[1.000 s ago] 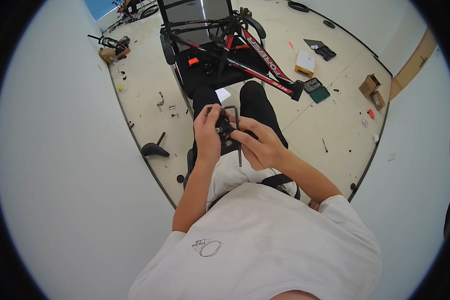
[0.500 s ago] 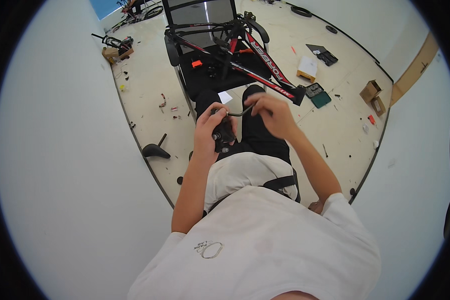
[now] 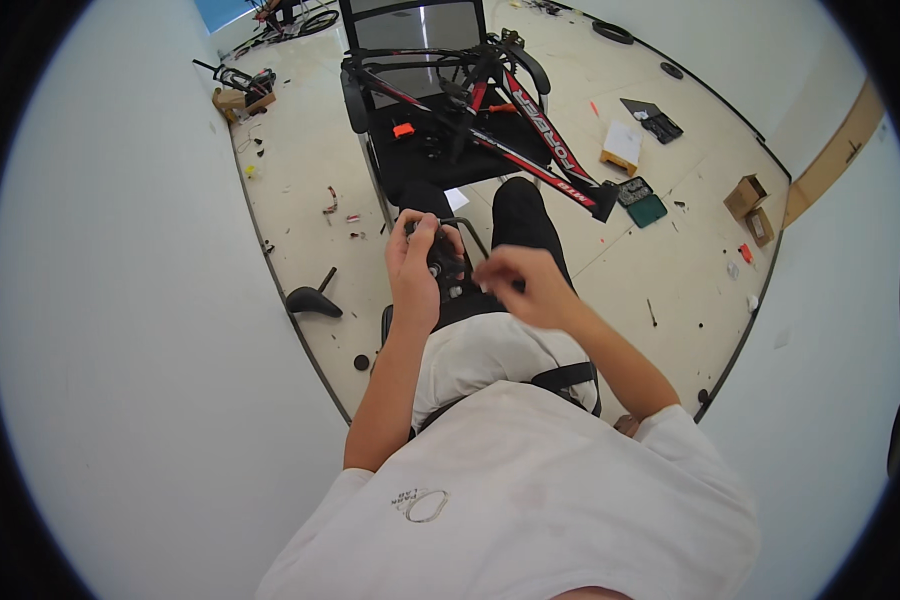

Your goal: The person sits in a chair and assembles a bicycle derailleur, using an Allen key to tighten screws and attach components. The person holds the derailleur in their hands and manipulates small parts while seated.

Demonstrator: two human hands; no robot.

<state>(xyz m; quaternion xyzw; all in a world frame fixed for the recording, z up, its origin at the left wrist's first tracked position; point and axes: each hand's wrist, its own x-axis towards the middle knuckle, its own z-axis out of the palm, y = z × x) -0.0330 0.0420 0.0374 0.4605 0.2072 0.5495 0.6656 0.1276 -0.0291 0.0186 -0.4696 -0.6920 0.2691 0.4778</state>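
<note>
Over my lap, my left hand (image 3: 412, 268) is closed around a black bike part (image 3: 451, 264) with shiny silver round ends; my fingers hide much of it, so its exact kind is unclear. A bent hex key (image 3: 474, 231) runs from the top of that part toward my right hand (image 3: 530, 287). The fingers of my right hand are curled at the free end of the key, a little blurred. Ahead of my knees, a black, red and white bicycle frame (image 3: 540, 128) lies across a black office chair (image 3: 395, 150).
On the floor at left lie a bike saddle (image 3: 313, 302) and a fork with a cardboard box (image 3: 238, 104). To the right are a green tool case (image 3: 647, 209), a black case (image 3: 660, 126) and open cardboard boxes (image 3: 745, 197). White walls close in on both sides.
My right hand has swung toward me, turning the free end of the hex key from pointing right to pointing down toward my lap. My left hand keeps its hold on the black part.
</note>
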